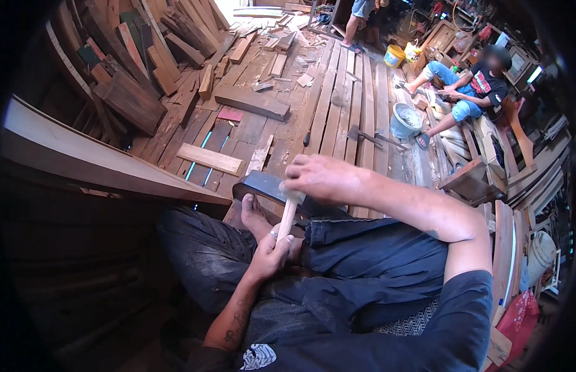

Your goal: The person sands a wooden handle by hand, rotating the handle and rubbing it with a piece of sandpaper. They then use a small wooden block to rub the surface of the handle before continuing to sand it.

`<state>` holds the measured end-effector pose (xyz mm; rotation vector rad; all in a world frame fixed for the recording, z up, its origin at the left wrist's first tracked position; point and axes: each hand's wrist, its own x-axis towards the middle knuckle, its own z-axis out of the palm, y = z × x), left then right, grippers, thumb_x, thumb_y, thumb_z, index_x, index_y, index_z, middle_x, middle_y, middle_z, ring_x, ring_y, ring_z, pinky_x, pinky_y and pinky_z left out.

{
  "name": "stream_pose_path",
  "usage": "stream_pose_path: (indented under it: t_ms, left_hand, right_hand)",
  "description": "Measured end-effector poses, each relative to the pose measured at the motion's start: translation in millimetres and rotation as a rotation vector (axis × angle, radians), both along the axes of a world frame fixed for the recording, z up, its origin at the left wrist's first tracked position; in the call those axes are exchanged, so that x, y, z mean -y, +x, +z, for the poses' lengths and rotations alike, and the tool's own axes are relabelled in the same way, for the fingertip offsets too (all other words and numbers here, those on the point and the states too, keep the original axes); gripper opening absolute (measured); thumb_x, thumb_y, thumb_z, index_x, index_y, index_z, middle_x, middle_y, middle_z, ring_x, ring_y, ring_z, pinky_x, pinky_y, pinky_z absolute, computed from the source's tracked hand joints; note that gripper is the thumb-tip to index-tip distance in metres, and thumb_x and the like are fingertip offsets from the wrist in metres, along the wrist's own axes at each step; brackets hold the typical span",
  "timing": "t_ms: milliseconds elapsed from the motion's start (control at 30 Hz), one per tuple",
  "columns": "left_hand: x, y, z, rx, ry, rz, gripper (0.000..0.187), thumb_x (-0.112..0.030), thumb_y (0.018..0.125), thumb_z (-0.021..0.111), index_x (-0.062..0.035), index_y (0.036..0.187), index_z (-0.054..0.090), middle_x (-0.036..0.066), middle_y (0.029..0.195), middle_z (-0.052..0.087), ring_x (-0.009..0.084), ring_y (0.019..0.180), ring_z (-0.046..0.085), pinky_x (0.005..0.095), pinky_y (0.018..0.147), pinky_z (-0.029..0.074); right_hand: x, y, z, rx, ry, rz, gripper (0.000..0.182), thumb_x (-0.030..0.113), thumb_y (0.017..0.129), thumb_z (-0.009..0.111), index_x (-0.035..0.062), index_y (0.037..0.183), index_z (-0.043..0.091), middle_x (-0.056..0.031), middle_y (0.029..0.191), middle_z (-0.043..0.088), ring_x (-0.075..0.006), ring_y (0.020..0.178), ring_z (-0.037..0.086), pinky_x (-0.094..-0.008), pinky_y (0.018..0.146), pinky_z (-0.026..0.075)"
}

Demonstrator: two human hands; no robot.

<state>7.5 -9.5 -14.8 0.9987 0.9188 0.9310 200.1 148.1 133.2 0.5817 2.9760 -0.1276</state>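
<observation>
My left hand (270, 255) is closed around the lower end of a slim, pale wooden piece (288, 217) tilted upward above my lap. At the top of it, my right hand (319, 178) is closed, its fingers bent over the wood. Something pale and blurred shows under those fingers, and I cannot make out what it is. Just beyond the hands lies a dark block (264, 184), beside my bare foot (255, 215).
A pale board (211, 159) and a thick brown plank (252, 103) lie on the slatted floor. A hammer-like tool (366, 136) and a grey bucket (406, 121) are farther right. One person sits there (467, 93); another stands at the back. Timber leans at left.
</observation>
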Motion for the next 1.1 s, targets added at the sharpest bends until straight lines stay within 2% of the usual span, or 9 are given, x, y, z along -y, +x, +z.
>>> stream_pose_path:
  t_ms: [100,200,433,567,667,767,900,1000,1100]
  left_hand:
    - [0,1,0,-0.014,0.075,0.024,0.036,-0.020,0.108,0.055,-0.0010,0.138,0.053,-0.007,0.073,0.050,0.0023,0.054,0.044,0.0208,0.048,0.035]
    - [-1,-2,4,-0.021,0.052,0.003,0.041,-0.020,0.107,0.056,0.0009,0.141,0.052,-0.006,0.080,0.056,0.0024,0.059,0.047,0.0205,0.052,0.038]
    - [-6,-8,-5,0.033,-0.028,-0.026,0.036,-0.022,0.107,0.055,-0.0004,0.137,0.051,-0.006,0.070,0.052,0.0037,0.052,0.046,0.0213,0.047,0.037]
    - [-4,-8,1,0.033,-0.043,-0.052,0.034,-0.023,0.108,0.054,-0.0012,0.134,0.051,-0.007,0.068,0.050,0.0038,0.050,0.045,0.0214,0.046,0.036]
    - [-2,-8,0,0.012,-0.036,-0.052,0.033,-0.023,0.108,0.054,-0.0018,0.133,0.052,-0.007,0.068,0.051,0.0038,0.050,0.046,0.0211,0.046,0.036]
    - [-4,-9,5,-0.001,-0.031,-0.080,0.032,-0.023,0.108,0.054,-0.0024,0.133,0.053,-0.007,0.069,0.051,0.0035,0.051,0.046,0.0208,0.047,0.036]
    - [-3,-8,7,0.004,-0.025,-0.095,0.031,-0.023,0.108,0.055,-0.0030,0.132,0.054,-0.007,0.072,0.051,0.0024,0.055,0.046,0.0204,0.049,0.035]
    - [-3,-9,6,0.013,-0.012,-0.104,0.031,-0.022,0.108,0.055,-0.0031,0.132,0.055,-0.008,0.075,0.051,0.0017,0.058,0.046,0.0201,0.051,0.035]
    - [-3,-12,10,0.005,-0.056,-0.120,0.032,-0.022,0.108,0.055,-0.0028,0.133,0.054,-0.007,0.079,0.053,0.0017,0.061,0.047,0.0200,0.053,0.037]
  right_hand:
    - [18,-14,3,0.055,-0.109,0.104,0.022,0.012,0.087,0.063,0.0121,0.109,0.067,-0.0074,0.103,0.062,-0.0276,0.110,0.060,-0.0381,0.094,0.051]
    - [18,-16,-10,0.001,-0.073,0.207,0.022,0.012,0.088,0.062,0.0117,0.109,0.068,-0.0077,0.102,0.063,-0.0276,0.109,0.061,-0.0387,0.093,0.052]
    - [-25,10,8,-0.081,0.020,-0.088,0.027,0.003,0.087,0.061,0.0106,0.111,0.070,-0.0076,0.100,0.065,-0.0276,0.103,0.064,-0.0414,0.093,0.053]
    - [-19,18,14,0.012,0.058,-0.131,0.026,0.006,0.087,0.063,0.0089,0.112,0.068,-0.0066,0.104,0.063,-0.0255,0.107,0.061,-0.0406,0.093,0.049]
    - [-12,16,13,-0.032,0.187,-0.082,0.028,0.009,0.089,0.064,0.0101,0.117,0.065,-0.0060,0.110,0.062,-0.0245,0.113,0.059,-0.0423,0.095,0.047]
    - [-7,11,14,-0.070,0.180,-0.037,0.032,0.012,0.091,0.064,0.0120,0.123,0.061,-0.0061,0.115,0.062,-0.0244,0.117,0.058,-0.0434,0.097,0.046]
    - [4,-2,13,0.077,0.072,-0.005,0.032,0.014,0.093,0.062,0.0126,0.125,0.061,-0.0052,0.119,0.063,-0.0237,0.119,0.058,-0.0409,0.100,0.046]
    - [1,2,-1,0.021,0.008,0.078,0.035,0.010,0.089,0.063,0.0123,0.125,0.061,-0.0059,0.119,0.063,-0.0251,0.119,0.059,-0.0409,0.100,0.048]
    - [-14,3,10,0.084,-0.039,-0.061,0.040,0.005,0.085,0.066,0.0115,0.125,0.061,-0.0072,0.118,0.064,-0.0273,0.119,0.060,-0.0414,0.101,0.049]
